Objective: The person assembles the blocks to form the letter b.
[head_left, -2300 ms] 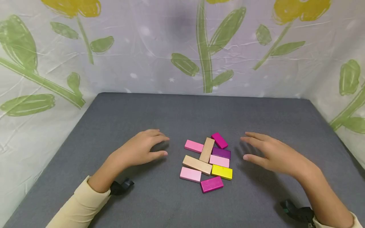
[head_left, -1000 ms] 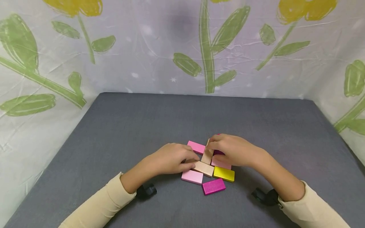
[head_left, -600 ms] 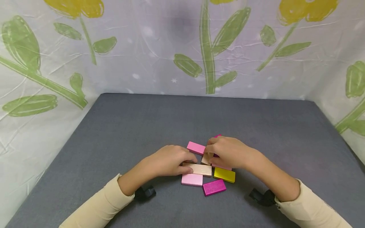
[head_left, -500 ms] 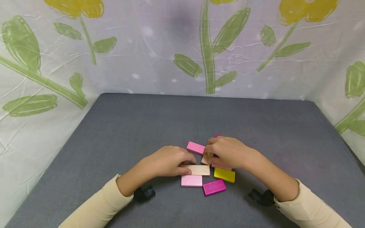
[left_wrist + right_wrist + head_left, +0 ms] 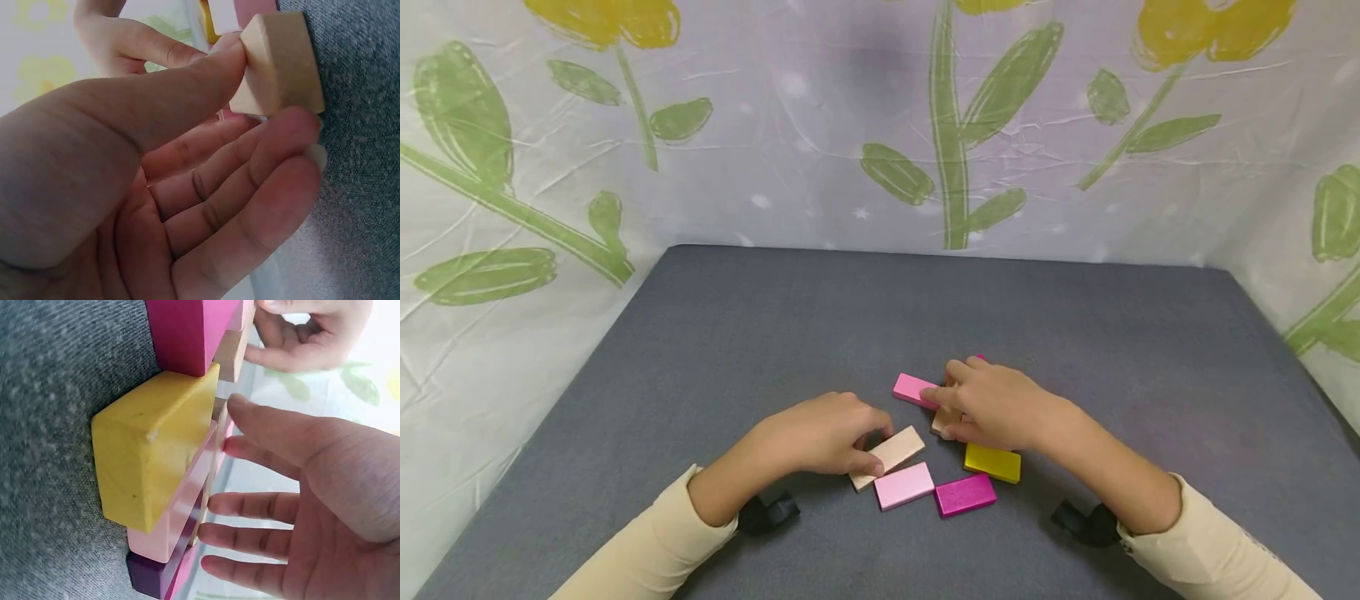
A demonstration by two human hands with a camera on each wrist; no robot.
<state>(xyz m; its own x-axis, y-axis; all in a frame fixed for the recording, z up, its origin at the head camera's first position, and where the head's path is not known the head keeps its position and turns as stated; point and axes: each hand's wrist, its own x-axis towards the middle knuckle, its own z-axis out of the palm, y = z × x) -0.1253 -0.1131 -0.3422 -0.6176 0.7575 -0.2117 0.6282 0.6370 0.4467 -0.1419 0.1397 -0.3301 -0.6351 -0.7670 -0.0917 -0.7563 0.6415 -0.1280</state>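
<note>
In the head view my left hand (image 5: 823,433) pinches a plain wooden block (image 5: 901,448) between thumb and fingers, low over the table and turned diagonally. The left wrist view shows the thumb on one side of that block (image 5: 281,65), fingertips on the other. My right hand (image 5: 1000,404) spans a second wooden block (image 5: 942,421), mostly hidden, thumb at its near end and fingers toward its far end. Its index finger reaches over a pink block (image 5: 912,389). A light pink block (image 5: 905,487) lies just below the left hand's block.
A yellow block (image 5: 992,463) and a magenta block (image 5: 966,496) lie nearer the front. Under the right hand, a pale pink block (image 5: 150,540) and a purple block (image 5: 147,575) show in the right wrist view. Grey cloth covers the table (image 5: 775,317); a flowered curtain (image 5: 790,125) hangs behind.
Both hands came inward to the blocks. The left hand has taken one wooden block, drawn it left and turned it; the light pink block tilted too. The right index finger has stretched onto the pink block.
</note>
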